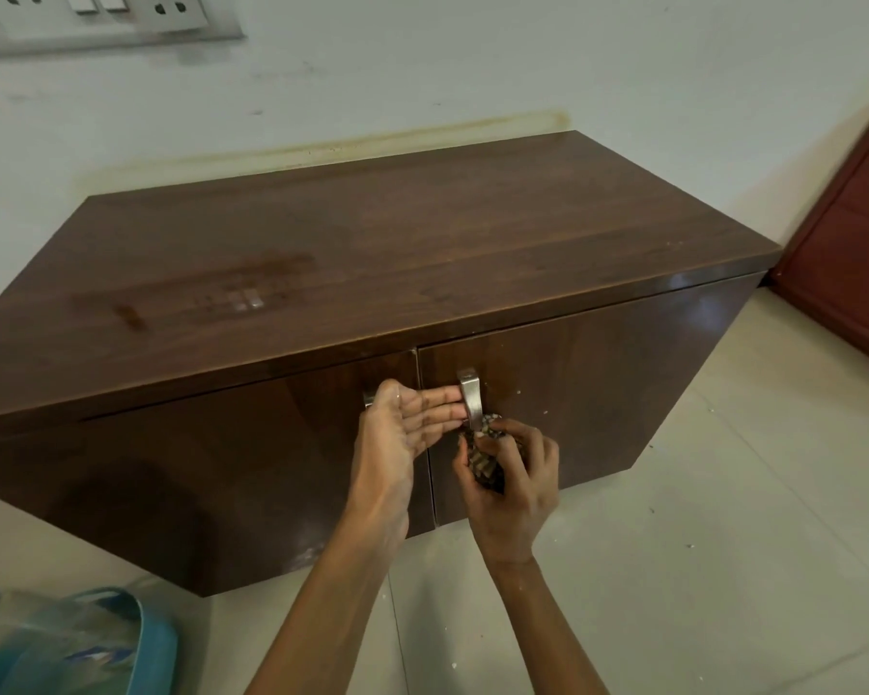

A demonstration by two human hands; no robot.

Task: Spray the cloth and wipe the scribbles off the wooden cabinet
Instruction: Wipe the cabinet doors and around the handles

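Hands work low at the front of the wooden cabinet (pixel 372 253), which stands on a pale tiled floor (pixel 723 544) against a white wall (pixel 422 67). The right hand (pixel 510 481) is closed around a bunched, patterned cloth (pixel 485 464), pressing it on the right door just below the metal handle (pixel 470 398). The left hand (pixel 402 433) is open and flat, holding nothing, fingers extended to touch that same handle; it covers most of the left door's handle (pixel 368 397). Smudgy marks and a window reflection show on the cabinet top, left of centre. A clear bottle with a blue band (pixel 71 644) sits at the lower left, blurred. A switch plate (pixel 106 15) hangs on the wall above, and reddish wooden furniture (pixel 844 243) stands at the right edge.
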